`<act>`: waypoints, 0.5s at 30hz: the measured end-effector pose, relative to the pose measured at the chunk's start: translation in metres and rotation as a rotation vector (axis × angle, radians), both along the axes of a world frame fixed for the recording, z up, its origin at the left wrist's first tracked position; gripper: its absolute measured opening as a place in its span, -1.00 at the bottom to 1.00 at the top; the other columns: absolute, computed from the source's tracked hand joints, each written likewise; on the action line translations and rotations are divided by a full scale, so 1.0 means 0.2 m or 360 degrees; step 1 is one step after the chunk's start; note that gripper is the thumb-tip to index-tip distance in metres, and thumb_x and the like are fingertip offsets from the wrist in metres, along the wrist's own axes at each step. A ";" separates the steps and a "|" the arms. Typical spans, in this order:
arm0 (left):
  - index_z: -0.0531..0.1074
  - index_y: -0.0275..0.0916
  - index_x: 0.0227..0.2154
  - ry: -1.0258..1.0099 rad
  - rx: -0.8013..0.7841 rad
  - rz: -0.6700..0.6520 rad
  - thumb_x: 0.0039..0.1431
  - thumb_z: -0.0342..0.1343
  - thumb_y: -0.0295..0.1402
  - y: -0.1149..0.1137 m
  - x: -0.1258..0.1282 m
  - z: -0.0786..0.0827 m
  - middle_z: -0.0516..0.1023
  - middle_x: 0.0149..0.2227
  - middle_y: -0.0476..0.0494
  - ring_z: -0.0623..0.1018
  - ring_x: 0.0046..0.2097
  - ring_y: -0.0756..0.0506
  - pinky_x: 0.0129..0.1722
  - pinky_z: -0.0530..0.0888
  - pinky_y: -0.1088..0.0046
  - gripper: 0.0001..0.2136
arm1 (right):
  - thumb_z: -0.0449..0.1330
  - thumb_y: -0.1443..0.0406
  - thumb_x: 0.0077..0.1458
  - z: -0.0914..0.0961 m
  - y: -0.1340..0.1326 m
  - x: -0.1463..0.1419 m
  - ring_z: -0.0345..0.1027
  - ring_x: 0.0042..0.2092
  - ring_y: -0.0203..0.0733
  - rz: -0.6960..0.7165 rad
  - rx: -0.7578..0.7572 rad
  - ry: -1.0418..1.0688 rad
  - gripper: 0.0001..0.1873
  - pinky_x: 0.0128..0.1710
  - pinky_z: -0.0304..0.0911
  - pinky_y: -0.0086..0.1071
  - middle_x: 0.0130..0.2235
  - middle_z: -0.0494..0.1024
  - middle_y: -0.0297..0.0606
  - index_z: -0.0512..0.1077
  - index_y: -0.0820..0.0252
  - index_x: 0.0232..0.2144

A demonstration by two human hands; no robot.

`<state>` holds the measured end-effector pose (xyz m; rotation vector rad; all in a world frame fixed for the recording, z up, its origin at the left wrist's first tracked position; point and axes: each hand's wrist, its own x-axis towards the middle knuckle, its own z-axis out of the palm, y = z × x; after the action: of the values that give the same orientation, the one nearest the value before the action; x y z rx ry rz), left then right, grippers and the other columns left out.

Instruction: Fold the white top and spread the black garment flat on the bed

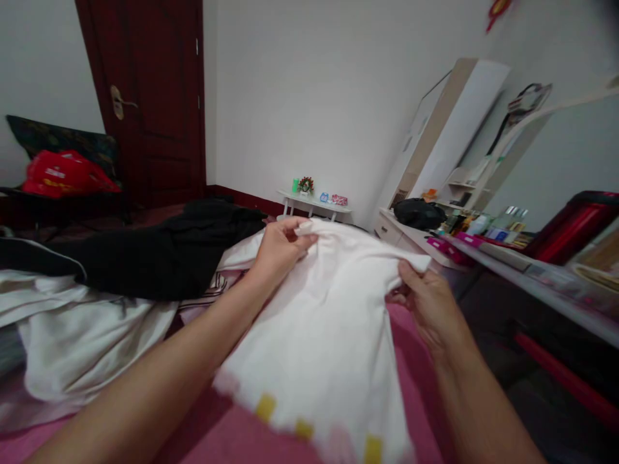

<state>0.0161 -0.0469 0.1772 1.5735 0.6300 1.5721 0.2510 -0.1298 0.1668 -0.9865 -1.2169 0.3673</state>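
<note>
White garment, yellow and pale pink patches along near edge; spread, creased, far end lifted.

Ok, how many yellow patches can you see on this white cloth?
3 along the lower edge of the white cloth: a left patch, a middle patch and a right patch. More could be hidden on its far side.

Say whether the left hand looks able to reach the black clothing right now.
Probably, if it lets go first: the left hand pinches the white garment, but the black clothing lies to its left, with nothing upright visible between them.
</note>
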 end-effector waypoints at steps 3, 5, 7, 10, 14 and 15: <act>0.45 -0.28 -0.47 -0.0387 0.0364 0.0400 -0.12 0.29 -0.30 0.04 0.02 0.04 0.50 -0.47 -0.01 0.47 -0.42 0.04 -0.43 0.38 0.60 -0.81 | 0.27 0.17 -0.03 0.02 0.05 -0.07 0.46 -0.20 -0.15 -0.0246 0.0224 -0.0035 -0.75 -0.19 0.41 -0.25 -0.25 0.58 -0.32 0.50 0.10 -0.26; 0.44 -0.28 -0.50 -0.0357 0.0497 0.0385 -0.11 0.27 -0.34 0.05 -0.01 0.05 0.51 -0.44 -0.01 0.47 -0.38 0.04 -0.37 0.38 0.59 -0.85 | 0.25 0.21 0.01 -0.01 0.06 -0.07 0.41 -0.08 -0.13 -0.0309 0.0329 -0.0274 -0.78 -0.03 0.31 -0.22 -0.17 0.57 -0.28 0.50 0.08 -0.24; 0.44 -0.29 -0.53 -0.0141 0.0454 0.0200 -0.11 0.23 -0.40 0.10 -0.05 -0.01 0.50 -0.46 -0.01 0.45 -0.40 0.04 -0.35 0.38 0.57 -0.91 | 0.22 0.25 0.00 -0.08 0.10 -0.03 0.39 -0.07 -0.09 -0.0188 0.0246 -0.0507 -0.82 0.00 0.26 -0.20 -0.17 0.57 -0.24 0.52 0.12 -0.29; 0.43 -0.30 -0.61 0.0443 0.0145 -0.0309 -0.15 0.16 -0.50 0.22 -0.10 -0.25 0.45 -0.57 0.05 0.40 -0.47 0.07 -0.38 0.35 0.58 -0.97 | 0.18 0.34 -0.13 -0.25 0.18 0.08 0.43 -0.23 -0.11 0.0212 -0.0323 -0.0780 -0.87 -0.15 0.31 -0.27 -0.34 0.58 -0.25 0.52 0.16 -0.45; 0.49 -0.28 -0.60 0.1317 -0.0311 -0.0978 -0.24 0.06 -0.58 0.38 -0.17 -0.54 0.45 -0.62 0.09 0.36 -0.53 0.09 -0.44 0.29 0.61 -0.86 | 0.04 0.43 -0.30 -0.43 0.22 0.24 0.39 -0.41 -0.19 0.0658 -0.1107 -0.0959 -0.75 -0.36 0.26 -0.39 -0.51 0.54 -0.29 0.51 0.12 -0.62; 0.50 -0.28 -0.58 0.1377 -0.0370 -0.1076 -0.23 0.06 -0.57 0.39 -0.18 -0.56 0.49 -0.59 0.08 0.39 -0.50 0.08 -0.41 0.31 0.60 -0.85 | 0.03 0.43 -0.31 -0.44 0.22 0.26 0.39 -0.40 -0.20 0.0682 -0.1159 -0.0925 -0.73 -0.36 0.25 -0.40 -0.49 0.55 -0.30 0.51 0.11 -0.61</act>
<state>-0.0201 0.0320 0.0645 1.9728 0.5916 0.2760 0.3031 -0.0857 0.0792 -1.5144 -1.8931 0.9527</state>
